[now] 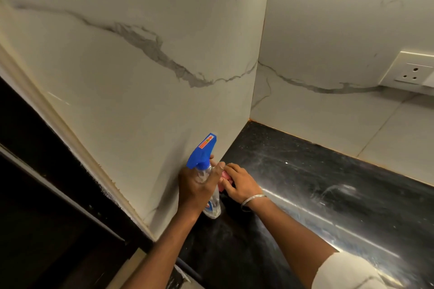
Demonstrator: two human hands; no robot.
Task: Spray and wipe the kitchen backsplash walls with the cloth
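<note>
Beside the white marble backsplash wall [141, 82], the left hand [196, 189] wraps its fingers round a clear spray bottle with blue trigger [203, 155]; just beside, the right hand [240, 183] curls its fingers on a pink cloth [224, 176] over the black stone bench [328, 178]

The black, glossy stone worktop [328, 183] meets white, grey-veined backsplash walls [328, 112] at its left and far edges. Pale streaks and smears cover its surface. Low by the left wall, the right hand [240, 184] grips a small pink cloth [224, 177]; whether the cloth touches the worktop is unclear.
</note>
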